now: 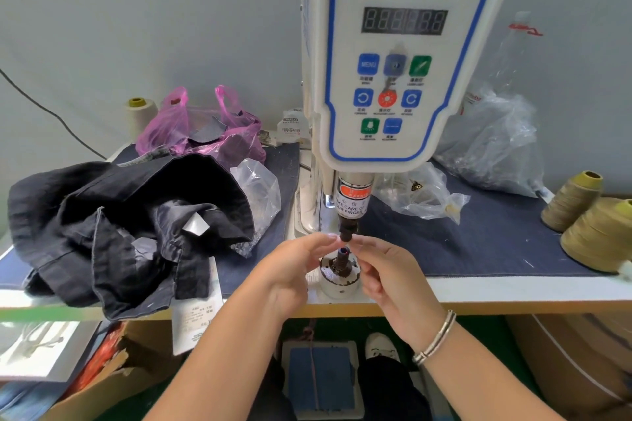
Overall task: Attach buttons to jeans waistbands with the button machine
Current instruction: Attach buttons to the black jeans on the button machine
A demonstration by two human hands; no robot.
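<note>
Left hand (294,270) and right hand (386,277) at the surface's front edge, fingertips meeting at the white servo button machine's (403,55) dark punch tip (345,232); whether pinching anything, cannot tell. Crumpled black jeans (119,225) heaped toward the surface's left edge.

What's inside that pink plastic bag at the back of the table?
Through the pink plastic bag dark fabric scraps show, near its open top. The crumpled film and the black jeans heaped in front hide whatever lies deeper.
</note>
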